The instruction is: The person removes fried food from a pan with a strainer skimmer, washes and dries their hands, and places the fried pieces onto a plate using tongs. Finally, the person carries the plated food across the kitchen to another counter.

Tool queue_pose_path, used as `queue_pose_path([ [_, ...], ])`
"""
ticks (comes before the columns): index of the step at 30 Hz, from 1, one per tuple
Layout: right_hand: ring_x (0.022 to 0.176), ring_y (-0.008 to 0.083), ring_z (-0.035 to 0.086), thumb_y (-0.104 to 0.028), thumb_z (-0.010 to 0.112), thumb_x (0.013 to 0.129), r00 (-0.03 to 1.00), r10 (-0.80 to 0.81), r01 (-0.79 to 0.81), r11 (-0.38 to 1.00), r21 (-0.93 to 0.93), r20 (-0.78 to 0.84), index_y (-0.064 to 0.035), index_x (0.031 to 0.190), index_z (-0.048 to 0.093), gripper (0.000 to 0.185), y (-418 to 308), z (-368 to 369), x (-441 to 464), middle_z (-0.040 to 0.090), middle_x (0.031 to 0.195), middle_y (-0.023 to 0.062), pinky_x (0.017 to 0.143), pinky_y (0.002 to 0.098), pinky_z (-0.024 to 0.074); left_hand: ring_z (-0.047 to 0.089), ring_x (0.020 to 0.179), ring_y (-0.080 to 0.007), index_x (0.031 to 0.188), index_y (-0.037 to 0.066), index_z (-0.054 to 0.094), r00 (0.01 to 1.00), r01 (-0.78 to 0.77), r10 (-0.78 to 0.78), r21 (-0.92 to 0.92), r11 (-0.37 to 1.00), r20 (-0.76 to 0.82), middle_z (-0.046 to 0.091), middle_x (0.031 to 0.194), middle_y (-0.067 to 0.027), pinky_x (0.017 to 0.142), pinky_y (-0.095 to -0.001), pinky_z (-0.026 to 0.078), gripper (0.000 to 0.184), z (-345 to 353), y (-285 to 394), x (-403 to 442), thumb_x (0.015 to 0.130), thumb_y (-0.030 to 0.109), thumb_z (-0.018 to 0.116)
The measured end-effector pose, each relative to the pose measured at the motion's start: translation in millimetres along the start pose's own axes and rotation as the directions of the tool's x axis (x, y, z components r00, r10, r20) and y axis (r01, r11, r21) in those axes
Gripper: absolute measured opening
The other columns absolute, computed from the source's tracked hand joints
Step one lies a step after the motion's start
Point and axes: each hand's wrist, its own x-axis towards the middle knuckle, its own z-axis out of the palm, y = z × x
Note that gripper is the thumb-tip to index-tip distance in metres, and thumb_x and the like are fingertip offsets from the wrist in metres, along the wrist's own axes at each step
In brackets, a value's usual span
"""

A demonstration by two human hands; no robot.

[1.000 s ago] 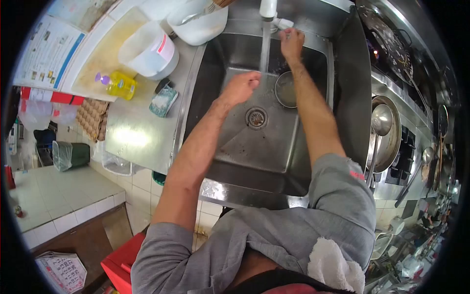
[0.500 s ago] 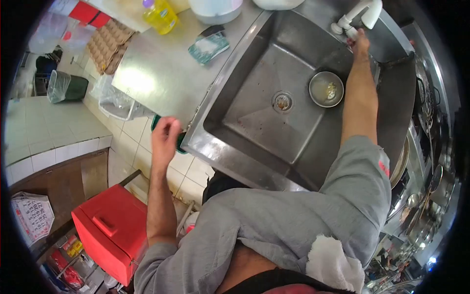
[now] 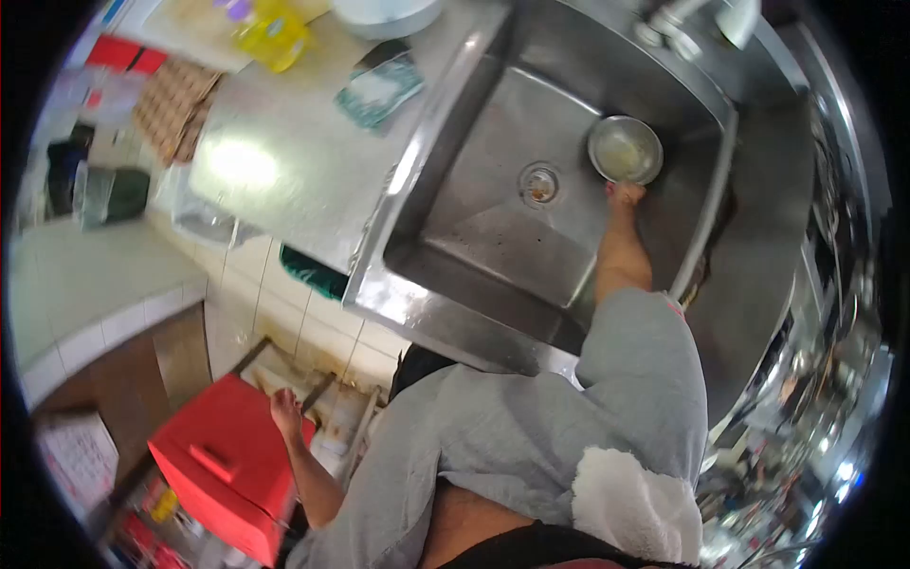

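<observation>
Left hand (image 3: 284, 412) over red box (image 3: 223, 455), fingers half-open, empty. Past sink (image 3: 389, 294) front edge, right hand (image 3: 626, 192) is at metal bowl (image 3: 626, 150), 6 o'clock on its rim; fingers look closed on the rim, though blur hides the pinch. Step in hand: gripping the bowl, on the sink floor at 2 o'clock from drain (image 3: 540, 185). Pale liquid inside, so any lift calls for a firm pinch, level rim. Sink wall tight at 3 o'clock from bowl, open floor toward 8. Faucet (image 3: 675, 33) beyond, at 1 o'clock.
</observation>
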Motion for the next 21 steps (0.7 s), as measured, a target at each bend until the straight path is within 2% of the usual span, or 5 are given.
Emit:
queue_pose_path([
  [6,0.088,0.0332,0.051,-0.009,0.057,0.078,0.869,0.349,-0.428,0.886,0.18,0.349,-0.0025,0.111,0.043,0.037,44.7,0.9,47.6,0.049,0.102,0.0168,0.073,0.0532,0.0444,0.06,0.082,-0.0208,0.101,-0.001,0.053,0.961,-0.254,0.274,0.461,0.85,0.024,0.062,0.091,-0.0151,0.07,-0.0295,0.047,0.027,-10.5,-41.4,9.0,0.085,0.02,0.057],
  [8,0.102,0.0371,0.047,-0.013,0.061,0.079,0.988,0.076,-0.032,0.95,-0.311,0.131,-0.0067,0.116,0.043,0.042,-4.5,14.6,-41.2,0.045,0.119,0.0164,0.076,0.0545,0.0425,0.06,0.081,-0.0225,0.104,0.0,0.053,0.981,-0.097,0.128,0.206,0.974,-0.144,0.061,0.091,-0.0155,0.071,-0.0296,0.047,0.029,-2.2,-7.1,2.3,0.083,0.019,0.059],
  [10,0.091,0.0336,0.052,-0.011,0.059,0.079,0.947,-0.108,0.138,0.987,-0.078,0.302,-0.0038,0.109,0.046,0.033,-27.7,21.6,-50.1,0.052,0.107,0.0159,0.068,0.0481,0.0457,0.059,0.082,-0.0243,0.108,0.001,0.052,0.946,-0.182,0.243,0.266,0.947,-0.217,0.057,0.096,-0.0165,0.072,-0.0306,0.047,0.032,-19.5,-9.5,16.5,0.082,0.017,0.06],
  [19,0.047,0.0084,0.016,-0.012,0.042,0.092,0.435,-0.378,-0.125,0.873,0.471,0.817,-0.0072,0.073,0.037,0.02,-190.8,102.6,-566.9,0.017,0.054,-0.0046,0.044,0.0253,0.0186,0.053,0.095,-0.0293,0.12,0.005,0.044,0.931,-0.158,0.208,0.186,0.97,-0.298,0.044,0.115,-0.0181,0.084,-0.038,0.044,0.048,-127.5,-34.5,55.7,0.078,0.016,0.063],
  [21,0.045,0.0077,0.018,-0.023,0.043,0.093,-0.04,-0.42,-0.254,0.882,0.397,0.907,-0.0095,0.071,0.036,0.027,-188.2,120.8,-664.3,0.019,0.053,-0.0047,0.043,0.0244,0.0197,0.052,0.095,-0.0302,0.12,0.005,0.045,0.913,-0.167,0.228,0.202,0.965,-0.338,0.045,0.114,-0.0174,0.084,-0.0376,0.044,0.046,-159.9,-47.0,63.5,0.078,0.016,0.063],
])
